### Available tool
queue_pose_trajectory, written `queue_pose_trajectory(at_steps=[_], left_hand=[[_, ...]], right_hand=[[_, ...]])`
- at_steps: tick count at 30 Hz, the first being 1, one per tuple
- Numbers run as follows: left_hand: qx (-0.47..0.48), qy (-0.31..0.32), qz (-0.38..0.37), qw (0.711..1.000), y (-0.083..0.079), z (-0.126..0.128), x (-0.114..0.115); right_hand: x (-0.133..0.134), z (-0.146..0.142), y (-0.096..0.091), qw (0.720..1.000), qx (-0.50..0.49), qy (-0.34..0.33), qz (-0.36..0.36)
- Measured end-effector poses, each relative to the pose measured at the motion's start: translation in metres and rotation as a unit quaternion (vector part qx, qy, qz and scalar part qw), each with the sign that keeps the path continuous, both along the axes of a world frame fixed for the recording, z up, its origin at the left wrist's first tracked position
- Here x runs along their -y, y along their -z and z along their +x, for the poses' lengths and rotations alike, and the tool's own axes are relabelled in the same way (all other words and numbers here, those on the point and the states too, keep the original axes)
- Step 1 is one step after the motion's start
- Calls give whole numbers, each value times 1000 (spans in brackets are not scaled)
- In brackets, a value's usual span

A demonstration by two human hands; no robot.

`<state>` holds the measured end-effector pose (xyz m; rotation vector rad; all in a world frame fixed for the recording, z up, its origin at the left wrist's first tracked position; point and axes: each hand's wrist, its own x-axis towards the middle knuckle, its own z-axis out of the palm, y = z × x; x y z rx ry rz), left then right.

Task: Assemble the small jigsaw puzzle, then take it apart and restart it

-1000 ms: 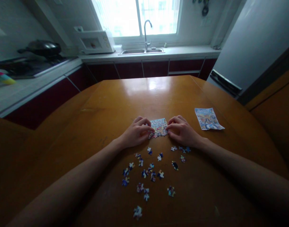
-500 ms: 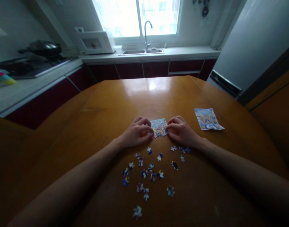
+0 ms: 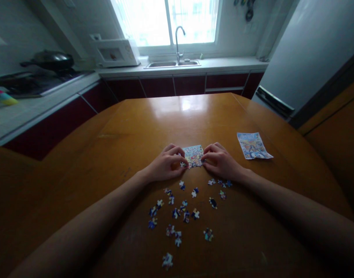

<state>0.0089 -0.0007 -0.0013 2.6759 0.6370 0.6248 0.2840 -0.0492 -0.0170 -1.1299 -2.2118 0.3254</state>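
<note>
A small, partly joined colourful jigsaw block point(image 3: 194, 155) lies on the wooden table point(image 3: 153, 127). My left hand point(image 3: 164, 165) rests at its left edge with curled fingers pinching a piece against it. My right hand point(image 3: 221, 161) presses its right edge, fingers curled on the block. Several loose puzzle pieces point(image 3: 182, 210) lie scattered on the table between my forearms, nearer to me.
A printed picture sheet point(image 3: 253, 145) lies to the right of the hands. Beyond the table stand a kitchen counter with sink point(image 3: 172, 63), a white microwave point(image 3: 114, 52), a stove with a black pan point(image 3: 51, 60), and a grey fridge point(image 3: 307, 50) at the right.
Both hands stay at the jigsaw block's edges; the left fingers shifted slightly along its lower left corner. The view drifted a little.
</note>
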Motion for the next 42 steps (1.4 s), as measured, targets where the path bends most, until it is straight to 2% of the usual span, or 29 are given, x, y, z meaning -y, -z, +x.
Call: queue_pose_trajectory(at_steps=[28, 36, 42], left_hand=[[-18, 9, -43, 999, -6, -2, 0], [8, -39, -27, 999, -2, -1, -1], [5, -47, -33, 998, -1, 0, -2]], right_hand=[[1, -2, -2, 1000, -16, -13, -9], [-1, 0, -1, 999, -38, 15, -1], [0, 0, -1, 999, -30, 12, -9]])
